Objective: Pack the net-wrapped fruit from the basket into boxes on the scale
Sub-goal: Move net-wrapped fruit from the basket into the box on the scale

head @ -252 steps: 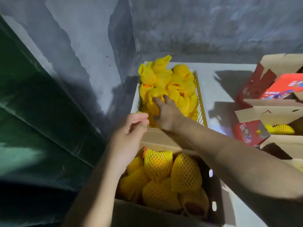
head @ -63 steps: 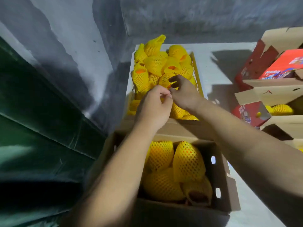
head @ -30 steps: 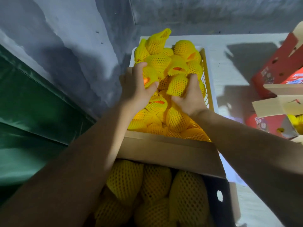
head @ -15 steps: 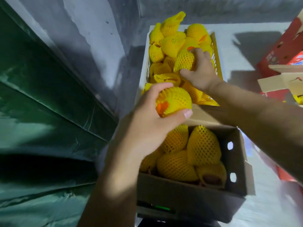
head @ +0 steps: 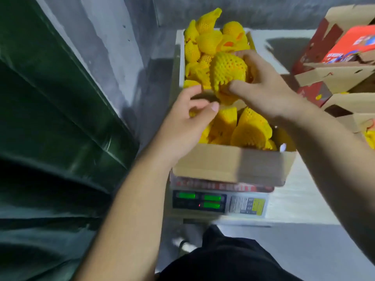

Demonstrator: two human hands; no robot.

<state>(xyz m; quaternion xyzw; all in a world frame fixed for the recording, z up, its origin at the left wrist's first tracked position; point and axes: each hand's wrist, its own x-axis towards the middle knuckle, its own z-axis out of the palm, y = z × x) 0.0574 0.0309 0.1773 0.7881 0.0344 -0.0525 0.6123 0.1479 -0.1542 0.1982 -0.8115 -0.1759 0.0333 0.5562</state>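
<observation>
Head view: the right hand (head: 261, 88) is grasping a net-wrapped fruit (head: 228, 72) at upper centre of the frame, thumb under it and fingers curled over its far side, and is holding it above the seam between the basket (head: 181, 57) and the box (head: 229, 161). Half a second earlier this hand was pressing into the basket pile while the left hand (head: 190, 118) was carrying a fruit toward the box. That fruit is no longer showing in the left hand, whose fingers are now loosely curled at the box's far left corner, thumb close to the forefinger. Whether it is pinching a scrap of netting cannot be told. Judgement: one fruit has probably just gone into the box and the next is following, so packing is proceeding at a two-handed rhythm.

The box is sitting on the scale (head: 219, 202) at lower centre, its green readouts lit but too blurred to read. Wrapped fruit is reaching near the box's rim, so the fill appears well advanced. The basket at top centre is holding a heaped supply.

Surface and room: a pale table (head: 290, 201) is carrying the scale. More cardboard boxes (head: 336, 76), some red-printed, are standing at the right edge. A grey wall (head: 113, 47) is running across the top, and dark green sheeting (head: 50, 118) is filling the left side
</observation>
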